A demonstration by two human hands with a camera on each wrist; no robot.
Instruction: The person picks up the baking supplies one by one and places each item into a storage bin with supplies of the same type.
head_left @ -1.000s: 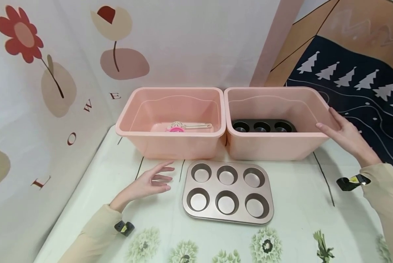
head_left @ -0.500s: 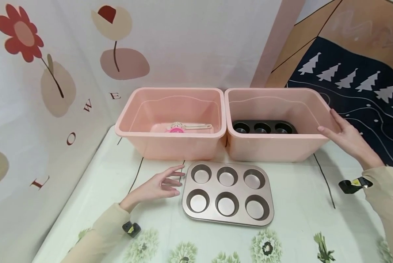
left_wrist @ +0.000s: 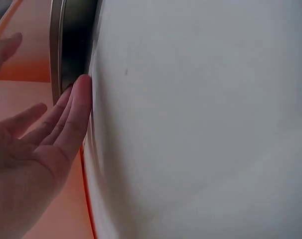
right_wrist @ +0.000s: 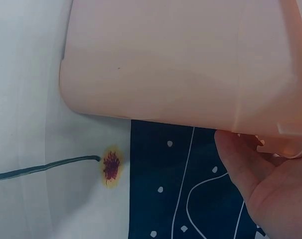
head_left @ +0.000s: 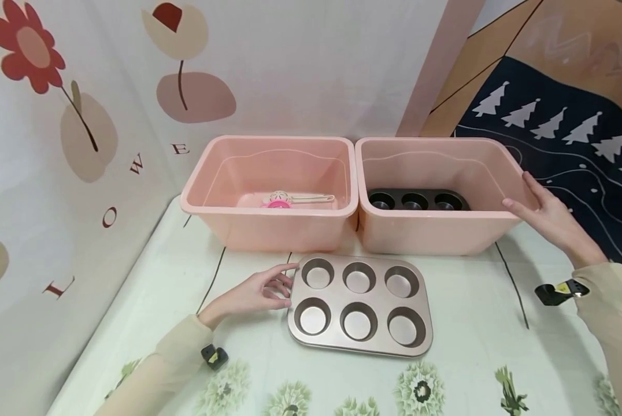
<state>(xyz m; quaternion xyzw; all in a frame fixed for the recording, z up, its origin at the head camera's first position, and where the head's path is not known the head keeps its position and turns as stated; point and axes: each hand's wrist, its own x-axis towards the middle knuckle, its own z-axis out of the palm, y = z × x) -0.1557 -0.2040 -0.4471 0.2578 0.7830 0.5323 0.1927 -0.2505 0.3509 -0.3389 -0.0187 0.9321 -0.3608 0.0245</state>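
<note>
My left hand [head_left: 255, 296] is at the left edge of a bronze-coloured muffin tin [head_left: 359, 293], which has several round cups and lies on the table. In the left wrist view, its straight fingers [left_wrist: 80, 107] reach the side of the muffin tin [left_wrist: 56, 50], with the thumb apart. My right hand [head_left: 549, 212] grips the right rim of the right pink bin [head_left: 425, 234], thumb over the front corner. Outside that bin's wall [right_wrist: 166, 69], part of the right hand [right_wrist: 280, 191] shows in the right wrist view, close under the rim. Inside the bin lies a black muffin tin [head_left: 430, 192].
A second pink bin [head_left: 269, 231] stands left of the first, holding a pink and cream strainer-like utensil [head_left: 278, 200] with a long handle. A patterned cloth [head_left: 472, 370] covers the table. Behind the bins rises a printed backdrop [head_left: 300, 69].
My left hand has moved right, from beside the bronze-coloured muffin tin up to its left edge. The right hand stays on the bin's rim, and both tins lie where they were.
</note>
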